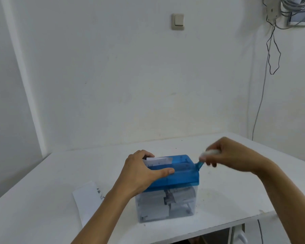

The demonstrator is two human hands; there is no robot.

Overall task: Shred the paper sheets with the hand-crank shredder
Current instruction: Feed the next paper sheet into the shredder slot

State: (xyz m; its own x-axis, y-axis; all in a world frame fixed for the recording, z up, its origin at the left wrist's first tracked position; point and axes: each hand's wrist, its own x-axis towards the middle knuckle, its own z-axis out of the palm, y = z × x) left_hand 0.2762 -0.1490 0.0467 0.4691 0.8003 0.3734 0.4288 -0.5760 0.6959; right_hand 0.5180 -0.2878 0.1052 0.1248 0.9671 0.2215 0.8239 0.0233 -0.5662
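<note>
kv: Left hand [139, 175] is clamped over the left end of the shredder [174, 184], fingers hooked over the far edge of the blue lid [183, 171], thumb flat along its near face. Right hand [232, 155] is closed round the white crank knob [210, 153], fingers curled on it. Knob and fingertips are blurred, so I can't resolve exact finger placement.

mt: Where's the paper?

kv: Nearest is one loose sheet [87, 198], flat on the table [42, 199] left of the shredder, one corner under the left forearm. It has dark print along its right edge, too small to read. A second piece, a paper strip [158, 160], stands in the lid's feed slot, right beside the left fingers. Its faint marks are unreadable too.

mt: Bin?

kv: Clear bin [165, 208] under the lid, with white and grey shreds inside. The unit sits upright, toward the table's front edge.

mt: Crank?

kv: Blue crank arm [200, 164] comes off the lid's right end, angled up and right to the knob.

mt: Brand on the unit?

kv: Can't read any. The lid is translucent blue.

mt: Background?

kv: White wall [113, 76] behind the table. Beige light switch [177, 21] high centre. At top right there's a bundle of grey cables [294, 5], with loops hanging down near the corner and one run dropping behind the table.
</note>
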